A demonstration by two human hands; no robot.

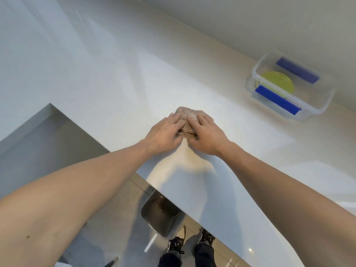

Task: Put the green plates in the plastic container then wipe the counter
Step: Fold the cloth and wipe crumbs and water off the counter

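Note:
A brownish cloth (186,113) lies on the white counter (119,78) near its front edge. My left hand (163,132) and my right hand (207,134) both press flat on the cloth, side by side, fingers pointing away from me. At the far right stands a clear plastic container (316,105) with blue clips. Green plates (277,81) lie inside it.
The counter's front edge runs diagonally below my arms. Under it stands a metal bin (161,214) on the tiled floor, with my shoes (190,243) beside it. A wall rises behind the container. A grey lower surface (38,135) lies at the left.

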